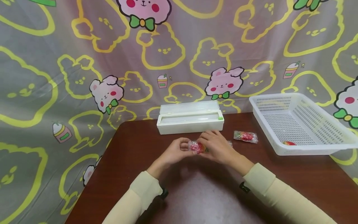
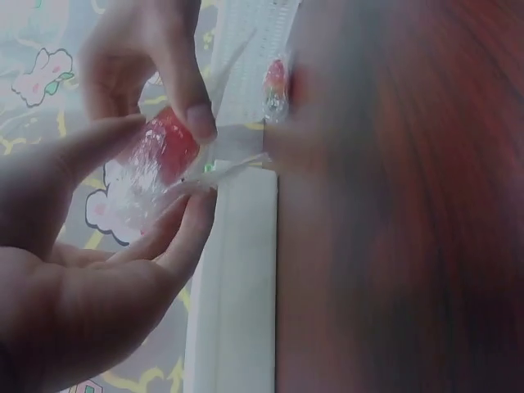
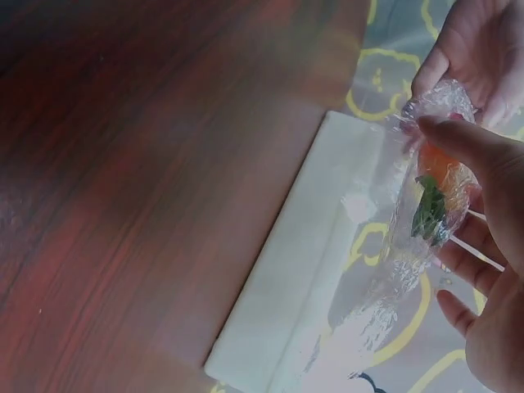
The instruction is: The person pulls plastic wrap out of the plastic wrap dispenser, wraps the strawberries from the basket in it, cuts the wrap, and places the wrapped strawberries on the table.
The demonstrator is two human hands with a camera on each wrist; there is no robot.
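Between both hands, above the table, is a red strawberry [image 1: 196,147] with green leaves [image 3: 429,210], wrapped in clear cling film [image 3: 385,278]. My left hand [image 1: 176,151] holds its red end, thumb and fingers on either side of the film, as the left wrist view shows. My right hand [image 1: 217,147] grips the wrapped strawberry nearer its leafy end. In the right wrist view a loose tail of film trails down from it. Just behind the hands stands a long white cling film box [image 1: 193,127], its lid [image 1: 189,107] raised.
Another wrapped strawberry [image 1: 246,137] lies on the brown table [image 1: 134,146], right of the hands. A white plastic basket [image 1: 316,150] sits at the right, a red item [image 1: 289,143] in its near corner. A patterned curtain [image 1: 184,40] hangs behind the table.
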